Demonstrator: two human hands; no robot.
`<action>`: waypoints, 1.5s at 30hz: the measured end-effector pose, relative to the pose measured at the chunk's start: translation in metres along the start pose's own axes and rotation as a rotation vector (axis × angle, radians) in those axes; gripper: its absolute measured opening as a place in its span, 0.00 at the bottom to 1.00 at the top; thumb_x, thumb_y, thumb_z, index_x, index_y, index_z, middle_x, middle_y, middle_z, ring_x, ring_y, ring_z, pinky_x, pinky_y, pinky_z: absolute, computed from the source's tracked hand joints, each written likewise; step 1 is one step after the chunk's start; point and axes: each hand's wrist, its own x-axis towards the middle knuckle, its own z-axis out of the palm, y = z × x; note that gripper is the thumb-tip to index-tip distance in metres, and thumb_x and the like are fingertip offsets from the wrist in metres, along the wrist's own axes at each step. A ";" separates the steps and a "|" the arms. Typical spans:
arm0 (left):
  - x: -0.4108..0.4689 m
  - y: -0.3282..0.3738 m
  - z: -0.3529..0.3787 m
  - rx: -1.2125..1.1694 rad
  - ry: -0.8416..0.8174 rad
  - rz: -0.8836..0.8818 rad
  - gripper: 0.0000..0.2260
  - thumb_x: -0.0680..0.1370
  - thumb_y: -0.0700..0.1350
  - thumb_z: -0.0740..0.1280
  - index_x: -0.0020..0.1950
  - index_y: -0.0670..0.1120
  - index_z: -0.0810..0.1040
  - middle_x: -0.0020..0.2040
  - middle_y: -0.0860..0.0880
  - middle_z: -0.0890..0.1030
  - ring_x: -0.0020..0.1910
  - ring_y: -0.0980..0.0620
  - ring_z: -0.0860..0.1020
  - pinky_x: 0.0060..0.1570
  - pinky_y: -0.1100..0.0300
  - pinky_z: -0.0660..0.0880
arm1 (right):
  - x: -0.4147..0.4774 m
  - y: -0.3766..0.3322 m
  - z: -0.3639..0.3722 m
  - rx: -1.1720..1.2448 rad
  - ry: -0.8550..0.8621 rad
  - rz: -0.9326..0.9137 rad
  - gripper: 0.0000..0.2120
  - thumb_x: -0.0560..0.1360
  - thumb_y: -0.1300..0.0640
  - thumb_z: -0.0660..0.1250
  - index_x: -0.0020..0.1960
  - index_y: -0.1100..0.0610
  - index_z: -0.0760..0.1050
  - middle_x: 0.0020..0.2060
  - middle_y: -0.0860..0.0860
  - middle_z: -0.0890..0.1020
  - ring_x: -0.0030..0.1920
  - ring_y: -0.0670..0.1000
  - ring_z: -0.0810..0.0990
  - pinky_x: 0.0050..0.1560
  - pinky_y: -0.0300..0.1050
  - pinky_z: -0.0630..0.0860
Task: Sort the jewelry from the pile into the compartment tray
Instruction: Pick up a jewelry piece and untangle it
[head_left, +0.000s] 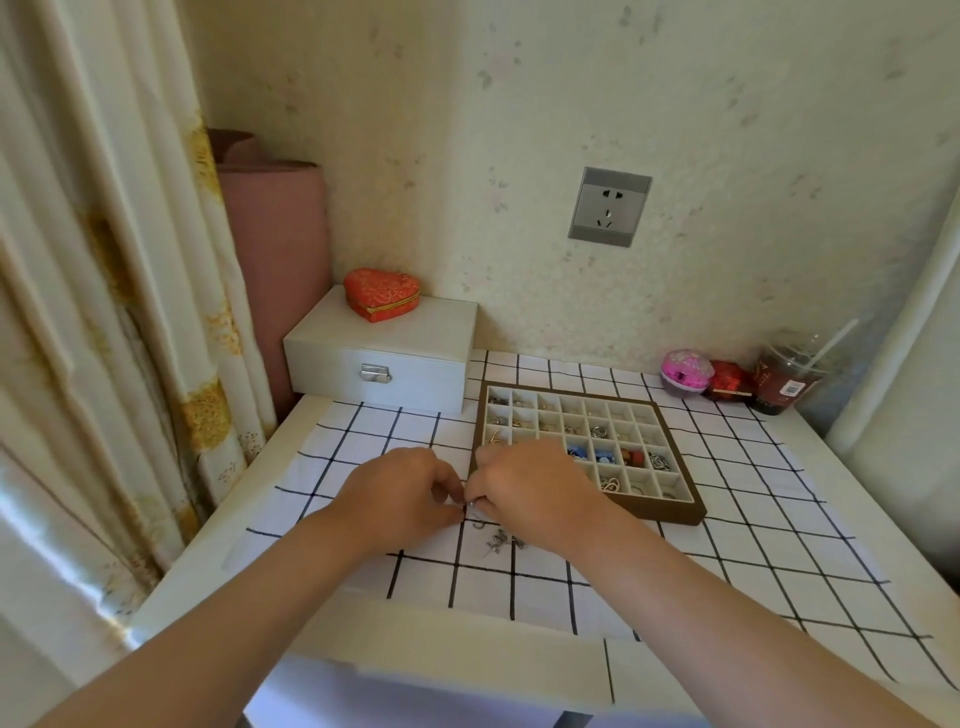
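Note:
A brown compartment tray (693, 512) with cream cells lies on the checked cloth, holding several small pieces, blue and red beads among them. A small pile of silver jewelry (500, 540) lies on the cloth just in front of my hands. My left hand (400, 493) and my right hand (530, 488) meet fingertip to fingertip at the tray's near left corner, both pinching one small silver piece (469, 505) between them. My right hand hides the tray's near left cells.
A white jewelry box (379, 364) with a red heart-shaped box (382, 292) on it stands at the back left. A pink round box (687, 372), a red box (730, 381) and a lidded drink cup with a straw (787, 382) stand at the back right. Curtains hang at left.

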 end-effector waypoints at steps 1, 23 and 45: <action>0.001 0.000 0.000 -0.005 -0.008 -0.007 0.08 0.75 0.57 0.69 0.53 0.60 0.82 0.47 0.58 0.78 0.46 0.59 0.75 0.44 0.63 0.73 | 0.002 0.000 0.003 -0.025 0.014 -0.007 0.08 0.67 0.55 0.79 0.41 0.44 0.83 0.32 0.45 0.71 0.27 0.46 0.63 0.26 0.38 0.44; 0.010 0.030 -0.026 -0.893 0.057 -0.107 0.07 0.81 0.45 0.65 0.51 0.51 0.84 0.44 0.53 0.86 0.39 0.60 0.80 0.36 0.71 0.72 | -0.011 0.033 -0.024 0.868 0.353 0.350 0.03 0.74 0.53 0.74 0.43 0.44 0.84 0.39 0.39 0.83 0.43 0.37 0.80 0.48 0.40 0.75; 0.086 0.078 -0.028 -1.246 -0.117 -0.192 0.05 0.79 0.50 0.69 0.51 0.50 0.82 0.40 0.55 0.81 0.35 0.57 0.78 0.33 0.65 0.72 | -0.021 0.105 -0.042 1.067 0.456 0.488 0.06 0.75 0.59 0.74 0.47 0.49 0.86 0.45 0.47 0.87 0.27 0.42 0.76 0.34 0.36 0.76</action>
